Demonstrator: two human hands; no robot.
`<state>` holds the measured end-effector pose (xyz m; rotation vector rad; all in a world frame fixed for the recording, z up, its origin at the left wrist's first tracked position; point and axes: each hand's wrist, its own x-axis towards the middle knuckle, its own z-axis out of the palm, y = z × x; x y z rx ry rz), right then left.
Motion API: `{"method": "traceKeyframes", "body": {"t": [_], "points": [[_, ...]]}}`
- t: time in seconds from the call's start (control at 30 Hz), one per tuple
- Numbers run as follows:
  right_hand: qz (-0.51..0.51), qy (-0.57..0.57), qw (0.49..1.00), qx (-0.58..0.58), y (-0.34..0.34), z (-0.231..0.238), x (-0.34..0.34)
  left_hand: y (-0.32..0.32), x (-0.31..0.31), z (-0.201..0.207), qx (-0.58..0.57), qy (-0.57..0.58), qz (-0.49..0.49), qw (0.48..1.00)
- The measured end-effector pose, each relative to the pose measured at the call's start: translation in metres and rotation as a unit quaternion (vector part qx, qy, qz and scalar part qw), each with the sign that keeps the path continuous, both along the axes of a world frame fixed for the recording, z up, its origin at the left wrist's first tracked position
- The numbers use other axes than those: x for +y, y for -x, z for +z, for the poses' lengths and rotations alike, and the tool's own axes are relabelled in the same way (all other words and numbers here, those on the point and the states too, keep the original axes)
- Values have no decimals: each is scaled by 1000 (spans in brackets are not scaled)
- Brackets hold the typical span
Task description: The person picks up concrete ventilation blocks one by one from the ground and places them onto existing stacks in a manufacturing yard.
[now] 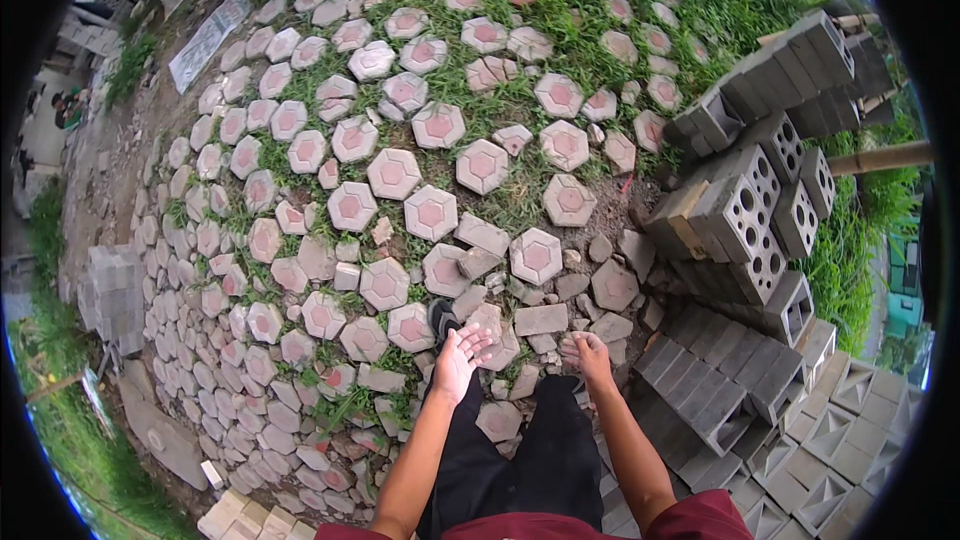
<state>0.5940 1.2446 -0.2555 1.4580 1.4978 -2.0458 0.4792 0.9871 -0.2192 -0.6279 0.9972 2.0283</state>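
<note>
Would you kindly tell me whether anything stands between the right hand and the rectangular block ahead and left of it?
Nothing visible stands between the right hand and the rectangular block; the left hand is off to the left.

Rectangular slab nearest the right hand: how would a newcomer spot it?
Start at the stacked grey blocks on the right, then go left to the person's right hand. Just above and left of it in the picture lies the slab. Unlike the pink-centred hexagonal paver above it, it is a plain, elongated rectangle.
</note>
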Motion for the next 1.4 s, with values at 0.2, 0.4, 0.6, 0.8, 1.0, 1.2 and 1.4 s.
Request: {"method": "traceKeyframes", "body": {"t": [0.2, 0.4, 0.6, 0.8, 1.0, 1.2, 1.4], "points": [[170, 47, 979, 106, 191, 57, -161, 51, -155, 49, 183, 303, 31, 935], [377, 69, 891, 244, 305, 155, -270, 93, -214, 98, 175, 352, 128, 910], [457, 8, 844, 282, 372, 194, -261, 165, -208, 135, 149, 311, 208, 915], [521, -20, 820, 235, 489, 203, -227, 284, -200, 179, 209, 331, 160, 906], [549, -15, 792, 265, 611, 263, -234, 383, -197, 233, 240, 369, 272, 856], [594, -37, 728, 341, 710, 280, -263, 430, -199, 260, 249, 403, 335, 814], [630, 16, 681, 373, 773, 286, -324, 462, -222, 263, 197, 406, 410, 792]]}}
